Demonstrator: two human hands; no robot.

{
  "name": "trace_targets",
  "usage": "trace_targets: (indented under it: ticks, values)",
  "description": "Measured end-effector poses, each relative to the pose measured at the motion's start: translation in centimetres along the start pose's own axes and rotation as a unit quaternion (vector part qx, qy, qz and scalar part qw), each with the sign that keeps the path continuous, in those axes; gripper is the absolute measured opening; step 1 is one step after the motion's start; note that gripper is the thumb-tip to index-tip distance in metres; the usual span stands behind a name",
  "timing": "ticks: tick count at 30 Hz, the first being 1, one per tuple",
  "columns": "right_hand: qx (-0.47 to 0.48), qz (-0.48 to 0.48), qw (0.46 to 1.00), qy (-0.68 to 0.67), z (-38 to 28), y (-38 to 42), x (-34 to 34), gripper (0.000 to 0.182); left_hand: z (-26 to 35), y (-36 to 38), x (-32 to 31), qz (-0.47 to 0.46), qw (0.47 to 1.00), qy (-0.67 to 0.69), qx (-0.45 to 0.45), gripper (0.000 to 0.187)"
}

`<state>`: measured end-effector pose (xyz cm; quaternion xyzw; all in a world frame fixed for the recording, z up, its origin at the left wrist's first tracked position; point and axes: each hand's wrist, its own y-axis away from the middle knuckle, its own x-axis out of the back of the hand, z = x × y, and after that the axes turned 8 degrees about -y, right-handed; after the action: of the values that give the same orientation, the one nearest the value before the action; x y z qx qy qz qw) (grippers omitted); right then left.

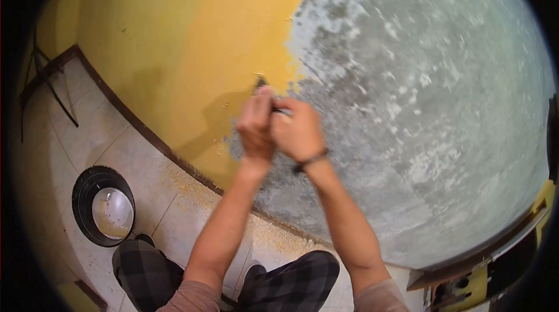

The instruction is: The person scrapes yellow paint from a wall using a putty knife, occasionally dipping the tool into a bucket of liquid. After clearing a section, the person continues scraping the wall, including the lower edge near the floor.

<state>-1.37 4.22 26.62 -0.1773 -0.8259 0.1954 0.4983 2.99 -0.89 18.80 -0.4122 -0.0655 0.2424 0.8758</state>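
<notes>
My left hand (pixel 255 126) and my right hand (pixel 300 130) come together low on the wall, both closed around a scraper (pixel 261 82). Only its small dark blade end shows past my left fingers, touching the yellow paint (pixel 233 32); most of the handle is hidden in my grip. Right beside my hands, the paint ends in a ragged edge against bare grey plaster (pixel 384 91). Small paint flakes cling to the wall left of my fingers. A dark band circles my right wrist.
Pale scrapings (pixel 279 236) lie on the tiled floor (pixel 148 166) along the brown baseboard (pixel 163 148). A black bucket (pixel 78 213) with whitish contents stands left of my knees. A thin dark metal stand (pixel 58 99) is at far left, and a dark-framed piece (pixel 506 248) at lower right.
</notes>
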Motion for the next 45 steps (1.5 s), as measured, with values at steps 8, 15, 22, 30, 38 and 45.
trace_targets:
  ticks: [8, 15, 22, 30, 38, 45]
  values:
    - [-0.221, -0.106, 0.965, -0.095, 5.0, 9.6, -12.4, 0.037, -10.0, 12.7, 8.6, -0.240, 0.958, -0.116, 0.103, 0.050]
    - [-0.345, -0.160, 0.914, -0.139, 7.0, 15.1, -18.7, 0.027, -19.4, 11.6, 17.0, -0.331, 0.865, -0.288, 0.243, 0.034]
    - [-0.152, -0.152, 0.945, -0.248, -6.6, 12.1, -22.4, 0.020, -31.2, 7.6, 33.7, -0.175, 0.857, -0.336, 0.348, 0.034]
    - [-0.009, -0.319, 0.936, -0.148, -14.4, 14.4, -27.3, 0.027, -34.7, 15.7, 42.1, 0.184, 0.673, 0.088, 0.711, 0.066]
    - [0.053, -0.459, 0.887, -0.007, -14.0, 16.8, -38.8, 0.018, -28.1, 8.9, 39.8, 0.343, 0.568, 0.135, 0.736, 0.066]
    - [0.037, -0.490, 0.870, -0.033, -15.4, 16.8, -40.1, 0.024, -30.5, 11.5, 40.1, 0.338, 0.580, 0.161, 0.724, 0.060]
